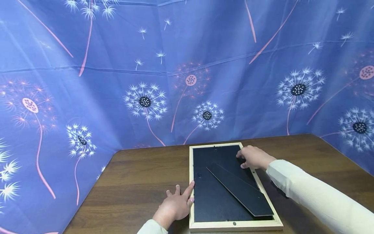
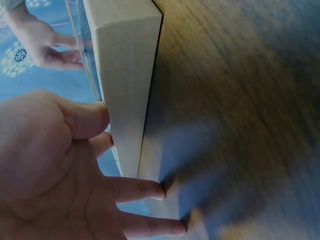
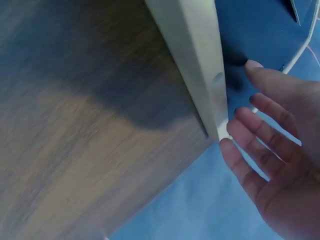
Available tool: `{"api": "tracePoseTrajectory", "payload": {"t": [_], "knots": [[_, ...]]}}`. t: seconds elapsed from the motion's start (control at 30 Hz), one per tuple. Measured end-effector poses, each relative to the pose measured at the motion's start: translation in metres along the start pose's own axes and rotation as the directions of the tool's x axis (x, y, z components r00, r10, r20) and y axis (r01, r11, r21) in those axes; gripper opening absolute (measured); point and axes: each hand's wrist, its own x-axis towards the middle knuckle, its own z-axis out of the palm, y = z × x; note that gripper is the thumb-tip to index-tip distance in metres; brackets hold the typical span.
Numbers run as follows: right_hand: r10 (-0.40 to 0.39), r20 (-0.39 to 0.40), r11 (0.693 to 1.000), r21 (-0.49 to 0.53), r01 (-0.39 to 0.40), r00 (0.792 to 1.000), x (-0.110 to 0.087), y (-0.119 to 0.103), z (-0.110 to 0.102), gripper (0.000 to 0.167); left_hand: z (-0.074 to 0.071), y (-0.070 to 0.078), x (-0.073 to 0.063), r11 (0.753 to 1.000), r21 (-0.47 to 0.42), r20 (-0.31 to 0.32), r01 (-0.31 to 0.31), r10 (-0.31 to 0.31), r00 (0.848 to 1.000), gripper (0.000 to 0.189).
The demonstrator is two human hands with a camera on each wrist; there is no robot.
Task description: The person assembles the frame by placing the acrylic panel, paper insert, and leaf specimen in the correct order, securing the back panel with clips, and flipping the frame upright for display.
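Observation:
A picture frame with a pale wooden border lies face down on the table. Its black backing board faces up, and a black easel stand slants across it, its wider end near the front right. My left hand rests at the frame's left side, thumb and index finger touching the border. Its other fingers are spread toward the tabletop, as the left wrist view shows. Over the far right part of the frame hovers my right hand, fingers loosely bent with nothing between them. In the right wrist view its thumb is close over the backing.
The brown wooden table carries the frame right of its middle. Behind and around the table hangs a blue cloth printed with dandelions. Small metal fasteners sit along the border, one fastener at the near edge.

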Motion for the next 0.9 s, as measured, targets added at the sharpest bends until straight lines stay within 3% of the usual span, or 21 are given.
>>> {"api": "tracePoseTrajectory", "payload": {"t": [0.17, 0.33, 0.6, 0.9], "knots": [[0.01, 0.016, 0.995, 0.097, -0.012, 1.0, 0.016, -0.003, -0.003, 0.033, 0.002, 0.0, 0.001, 1.0, 0.011, -0.008, -0.009, 0.009, 1.0, 0.052], [0.048, 0.05, 0.989, 0.14, -0.054, 0.998, 0.035, -0.012, -0.005, 0.042, 0.002, -0.001, 0.0, 1.0, 0.005, -0.005, -0.005, 0.005, 1.0, 0.052], [0.088, 0.098, 0.985, 0.141, -0.102, 0.991, 0.063, -0.018, 0.005, 0.052, 0.005, -0.003, 0.001, 1.0, -0.007, -0.01, -0.007, 0.007, 1.0, 0.053], [0.069, 0.051, 0.994, 0.075, -0.073, 0.996, 0.079, -0.023, 0.009, 0.055, 0.005, -0.002, 0.003, 1.0, 0.012, -0.036, 0.005, -0.005, 0.999, 0.052]]}}
